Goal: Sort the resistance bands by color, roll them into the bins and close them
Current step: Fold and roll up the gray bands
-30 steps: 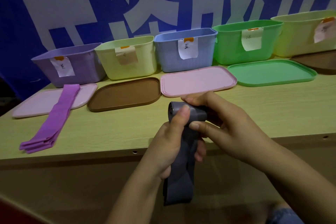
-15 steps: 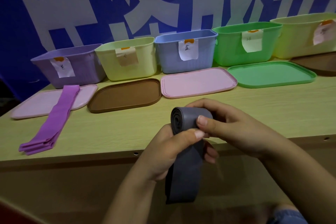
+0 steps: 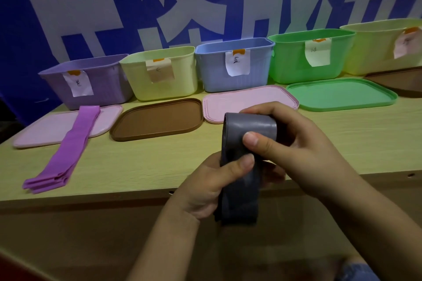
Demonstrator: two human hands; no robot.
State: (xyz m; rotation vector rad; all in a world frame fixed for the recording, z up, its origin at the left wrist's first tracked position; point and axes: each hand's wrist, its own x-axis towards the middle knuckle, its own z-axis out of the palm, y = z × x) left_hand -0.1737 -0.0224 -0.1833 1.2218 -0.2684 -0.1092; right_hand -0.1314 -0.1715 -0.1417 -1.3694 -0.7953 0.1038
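A grey resistance band [image 3: 249, 128] is partly rolled in front of the table edge, its loose tail hanging down. My right hand [image 3: 303, 143] grips the rolled top, thumb pressed on its front. My left hand [image 3: 212, 180] pinches the hanging strip just below the roll. A purple band [image 3: 68, 150] lies flat at the left, one end over a pink lid [image 3: 45, 130]. Open bins stand in a row at the back: purple [image 3: 100, 84], pale yellow [image 3: 182, 75], blue [image 3: 251, 68], green [image 3: 292, 61] and a second pale yellow one [image 3: 374, 50].
A brown lid [image 3: 157, 118], a second pink lid [image 3: 246, 100], a green lid [image 3: 340, 93] and another brown lid [image 3: 397, 80] lie before the bins on the light wooden table [image 3: 137, 166]. A blue banner with white characters fills the wall behind.
The roll has grown thicker and risen a little, and the hanging tail has become shorter. My left thumb has slid lower on the strip.
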